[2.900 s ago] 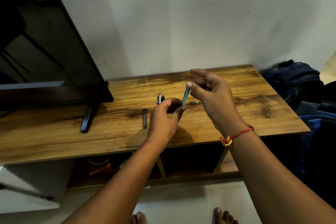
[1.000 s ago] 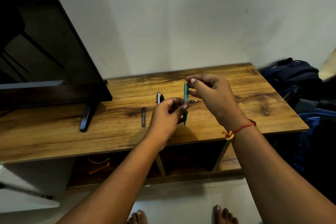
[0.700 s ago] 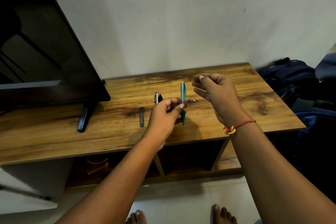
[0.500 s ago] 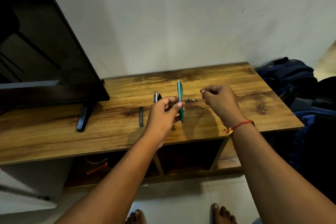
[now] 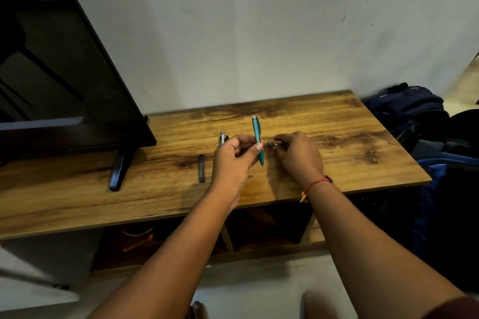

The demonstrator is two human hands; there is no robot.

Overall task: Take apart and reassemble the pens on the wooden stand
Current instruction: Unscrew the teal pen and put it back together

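Head view looks down on the wooden stand point(image 5: 337, 168), which runs across the middle of the frame. The left hand point(image 5: 233, 163), just left of centre, pinches a teal pen point(image 5: 257, 134) between thumb and fingertips. The pen stands almost upright, its pale end toward the top of the frame and its lower end clear of the wood. The right hand point(image 5: 298, 155), just right of centre, is down at the stand with its fingers curled toward a small part point(image 5: 270, 143) lying just beside the pen. I cannot tell whether the fingertips already hold that part, as the spot is small and blurred. More pens point(image 5: 222, 138) peek out behind the left hand, and a dark pen piece point(image 5: 201, 168) lies on the wood to its left.

The main risk, as I judge it, is losing the small part. A careless pinch on the smooth board could flick it toward the front edge or toward the bags point(image 5: 409, 111) at the right of the frame, where it would be hard to find. The pen is held only by a light pinch. If the left hand slackens while attention goes to the right, the pen could tip or slip. If its lower end is open, which I cannot make out, loose insides might drop out. With pieces of several pens close together, a part could also go onto the wrong barrel or be forced on crooked.
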